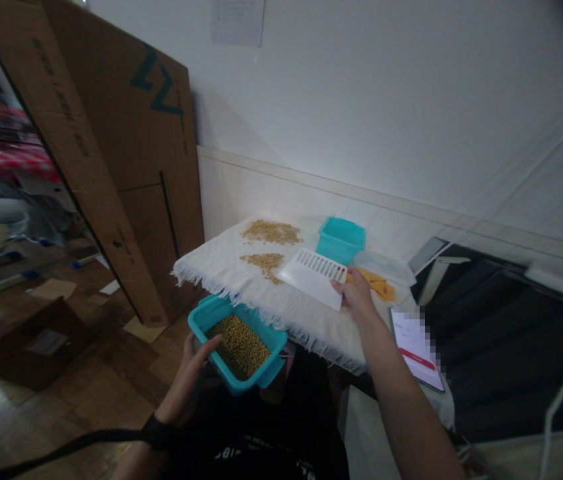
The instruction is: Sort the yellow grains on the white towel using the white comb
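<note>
My left hand (195, 363) grips the near rim of a teal plastic tub (201, 319) filled with tan beans (239, 345), held just below the table's front edge. My right hand (356, 293) pinches the corner of a white slotted scraper (311, 277), which rests on the white fringed cloth (226, 257). Two loose piles of beans lie on the cloth: a small one (264, 261) just left of the scraper and a larger one (271, 231) further back.
A second teal tub (341, 239) stands at the back of the table, beside a clear lid (386, 265) and orange pieces (378, 285). A phone (417, 347) lies at the right. Big cardboard sheets (111, 147) lean on the left. A dark surface (506, 333) sits to the right.
</note>
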A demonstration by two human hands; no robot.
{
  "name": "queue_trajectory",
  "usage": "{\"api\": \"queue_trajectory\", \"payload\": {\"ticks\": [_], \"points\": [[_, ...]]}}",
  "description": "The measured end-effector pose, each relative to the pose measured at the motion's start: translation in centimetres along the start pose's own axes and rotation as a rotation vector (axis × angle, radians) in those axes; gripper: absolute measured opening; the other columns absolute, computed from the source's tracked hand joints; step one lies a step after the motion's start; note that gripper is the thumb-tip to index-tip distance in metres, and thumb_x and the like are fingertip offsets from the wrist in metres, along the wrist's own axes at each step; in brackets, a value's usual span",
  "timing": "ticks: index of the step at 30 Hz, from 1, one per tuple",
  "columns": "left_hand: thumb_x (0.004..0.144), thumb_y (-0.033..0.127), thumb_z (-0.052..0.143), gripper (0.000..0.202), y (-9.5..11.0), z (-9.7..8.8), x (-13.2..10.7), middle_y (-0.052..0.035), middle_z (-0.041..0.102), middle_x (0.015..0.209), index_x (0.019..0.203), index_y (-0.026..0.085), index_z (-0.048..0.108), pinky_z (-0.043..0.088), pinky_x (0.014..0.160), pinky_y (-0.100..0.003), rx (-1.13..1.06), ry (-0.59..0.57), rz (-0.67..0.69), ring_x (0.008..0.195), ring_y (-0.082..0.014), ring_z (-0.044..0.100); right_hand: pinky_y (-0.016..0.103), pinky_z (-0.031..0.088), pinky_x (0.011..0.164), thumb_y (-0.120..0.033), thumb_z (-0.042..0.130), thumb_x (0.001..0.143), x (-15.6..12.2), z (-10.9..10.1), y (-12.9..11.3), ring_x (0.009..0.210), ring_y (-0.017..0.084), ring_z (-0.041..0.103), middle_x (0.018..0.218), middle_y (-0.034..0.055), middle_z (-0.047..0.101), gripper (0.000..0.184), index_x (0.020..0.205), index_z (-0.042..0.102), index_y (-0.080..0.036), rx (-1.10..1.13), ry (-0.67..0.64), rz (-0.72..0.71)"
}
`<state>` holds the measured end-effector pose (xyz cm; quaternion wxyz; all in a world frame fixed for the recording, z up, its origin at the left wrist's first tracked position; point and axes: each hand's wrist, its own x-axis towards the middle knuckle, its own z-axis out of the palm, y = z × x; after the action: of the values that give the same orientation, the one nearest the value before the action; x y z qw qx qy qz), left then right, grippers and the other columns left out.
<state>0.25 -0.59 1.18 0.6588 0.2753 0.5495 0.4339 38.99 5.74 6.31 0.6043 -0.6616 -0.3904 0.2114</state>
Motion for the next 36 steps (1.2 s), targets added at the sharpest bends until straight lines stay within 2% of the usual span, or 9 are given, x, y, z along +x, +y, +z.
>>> {"api": "queue_trajectory", "payload": {"ticks": [3, 9, 15, 21, 27, 31, 36], "points": [[0.076, 0.054, 0.084, 0.09, 0.0, 0.0, 0.1, -0.0107, 0.068, 0.13, 0.152, 0.04, 0.039, 0.065, 0.075, -0.048, 0.011, 0.009, -0.001, 0.087, -0.0289, 0.077, 0.034, 0.06, 0.062, -0.026, 0.076, 0.051, -0.1, -0.1, -0.1, 0.084, 0.026, 0.072, 0.098, 0.0036, 0.075, 0.053, 0.103, 0.064, -0.024, 0.052, 0.012, 0.108], [0.075, 0.054, 0.084, 0.092, 0.2, 0.0, -0.1, -0.0115, 0.067, 0.136, 0.153, 0.04, 0.037, 0.065, 0.076, -0.047, -0.005, -0.007, 0.011, 0.095, -0.0323, 0.077, 0.031, 0.059, 0.062, -0.023, 0.074, 0.053, -0.4, -0.1, -0.3, 0.082, 0.024, 0.071, 0.096, 0.0029, 0.075, 0.048, 0.099, 0.064, -0.024, 0.027, -0.009, 0.106], [0.076, 0.053, 0.084, 0.093, 0.1, -0.1, 0.0, -0.0119, 0.067, 0.135, 0.154, 0.04, 0.036, 0.065, 0.073, -0.045, -0.003, -0.016, -0.021, 0.089, -0.0297, 0.077, 0.031, 0.058, 0.059, -0.022, 0.074, 0.052, -0.5, -0.2, -0.8, 0.084, 0.026, 0.071, 0.097, 0.0036, 0.075, 0.046, 0.097, 0.063, -0.024, 0.02, -0.027, 0.13], [0.077, 0.053, 0.083, 0.093, 0.0, -0.1, 0.1, -0.0134, 0.064, 0.139, 0.156, 0.038, 0.035, 0.065, 0.072, -0.044, 0.014, -0.004, -0.003, 0.092, -0.0296, 0.076, 0.034, 0.059, 0.058, -0.022, 0.075, 0.052, -0.9, -0.3, -1.3, 0.084, 0.027, 0.072, 0.099, 0.0028, 0.074, 0.051, 0.101, 0.062, -0.027, 0.033, -0.064, 0.206], [0.077, 0.053, 0.084, 0.093, 0.4, 0.1, -0.3, -0.0123, 0.063, 0.143, 0.154, 0.041, 0.035, 0.065, 0.074, -0.045, 0.0, -0.022, -0.018, 0.094, -0.0297, 0.077, 0.033, 0.058, 0.054, -0.021, 0.076, 0.052, -0.8, -0.3, -1.2, 0.08, 0.026, 0.071, 0.096, 0.0027, 0.074, 0.052, 0.101, 0.061, -0.026, 0.031, -0.059, 0.185], [0.077, 0.053, 0.084, 0.096, 0.4, 0.2, -0.3, -0.0131, 0.066, 0.137, 0.156, 0.04, 0.032, 0.065, 0.073, -0.045, -0.002, -0.007, -0.014, 0.094, -0.0303, 0.077, 0.031, 0.056, 0.052, -0.021, 0.074, 0.053, -0.8, -0.2, -1.0, 0.077, 0.025, 0.071, 0.094, 0.0026, 0.074, 0.049, 0.1, 0.062, -0.026, 0.032, -0.059, 0.189], [0.076, 0.053, 0.085, 0.097, 0.3, 0.1, -0.3, -0.0138, 0.068, 0.133, 0.157, 0.039, 0.034, 0.065, 0.075, -0.047, -0.02, -0.009, -0.015, 0.092, -0.0308, 0.077, 0.032, 0.059, 0.058, -0.021, 0.074, 0.052, -0.9, -0.2, -1.2, 0.083, 0.026, 0.072, 0.098, 0.0026, 0.075, 0.05, 0.1, 0.061, -0.025, 0.014, -0.071, 0.182]]}}
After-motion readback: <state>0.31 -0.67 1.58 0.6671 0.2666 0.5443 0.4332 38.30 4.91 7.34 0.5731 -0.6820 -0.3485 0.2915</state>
